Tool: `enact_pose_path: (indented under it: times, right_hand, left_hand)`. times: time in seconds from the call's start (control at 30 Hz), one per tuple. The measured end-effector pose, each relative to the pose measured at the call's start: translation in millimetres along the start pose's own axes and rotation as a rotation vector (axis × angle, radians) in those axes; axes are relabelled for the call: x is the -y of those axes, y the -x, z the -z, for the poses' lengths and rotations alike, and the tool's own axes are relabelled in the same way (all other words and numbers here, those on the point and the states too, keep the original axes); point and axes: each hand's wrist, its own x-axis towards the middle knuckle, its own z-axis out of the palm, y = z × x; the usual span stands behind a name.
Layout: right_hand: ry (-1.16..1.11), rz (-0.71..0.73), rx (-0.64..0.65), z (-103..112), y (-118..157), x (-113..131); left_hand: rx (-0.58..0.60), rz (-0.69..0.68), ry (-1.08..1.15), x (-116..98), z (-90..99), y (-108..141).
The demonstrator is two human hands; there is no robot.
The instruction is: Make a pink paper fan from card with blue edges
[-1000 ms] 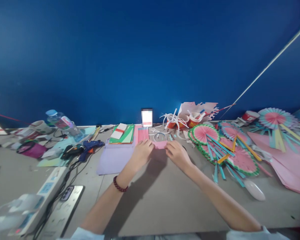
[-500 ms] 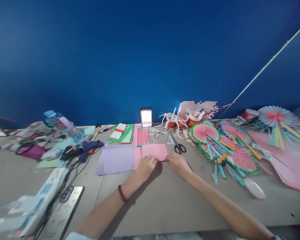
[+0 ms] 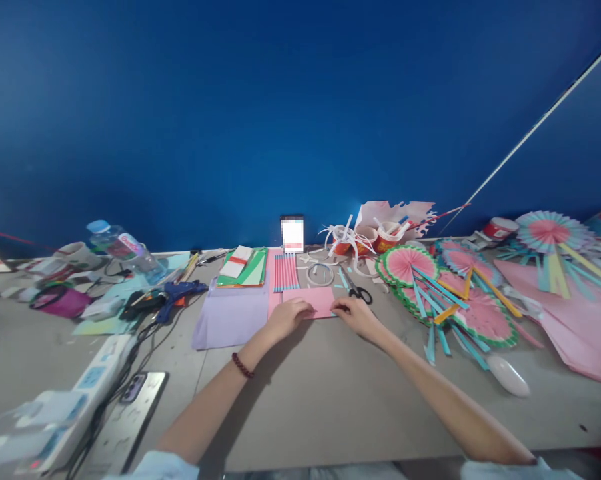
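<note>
A pink paper sheet (image 3: 313,298) lies flat on the grey table, its near edge between my two hands. My left hand (image 3: 289,318) has its fingers pressed together on the sheet's lower left part. At the sheet's lower right corner, my right hand (image 3: 359,317) pinches the edge. Behind the sheet are pleated pink and blue strips (image 3: 285,272). Black-handled scissors (image 3: 361,294) lie just beyond my right hand. Lilac paper (image 3: 229,320) is spread to the left of my left hand.
Paper fans (image 3: 411,267) pile up at the right, near a white oval object (image 3: 507,375). A blue glue gun (image 3: 173,299), a bottle (image 3: 125,248), a power strip (image 3: 93,393) and a phone (image 3: 130,420) are at the left. Cups (image 3: 391,235) stand by the wall.
Both hands have shifted slightly away from me along the sheet's near edge. My left hand has moved a little left, and the sheet's near edge looks flatter.
</note>
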Motion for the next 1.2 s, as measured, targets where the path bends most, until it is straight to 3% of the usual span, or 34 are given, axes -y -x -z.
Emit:
enact_pose_path:
  times: [0.27,0.8,0.97,1.2]
  right_hand:
    - [0.006,-0.044,-0.053,-6.0,-2.4,-6.2]
    - [-0.002,0.042,-0.100,-11.9,0.3,-14.0]
    - [-0.001,0.068,-0.122,-12.8,2.6,-13.4]
    - [-0.009,0.097,-0.131,-14.4,2.8,-16.5]
  left_hand:
    - [-0.050,-0.042,-0.038,2.4,-6.3,5.7]
    - [-0.171,-0.325,-0.464,9.7,-17.0,7.4]
    - [-0.232,-0.431,-0.608,2.2,-18.4,6.0]
    - [-0.221,-0.434,-0.733,-13.3,-22.9,10.4]
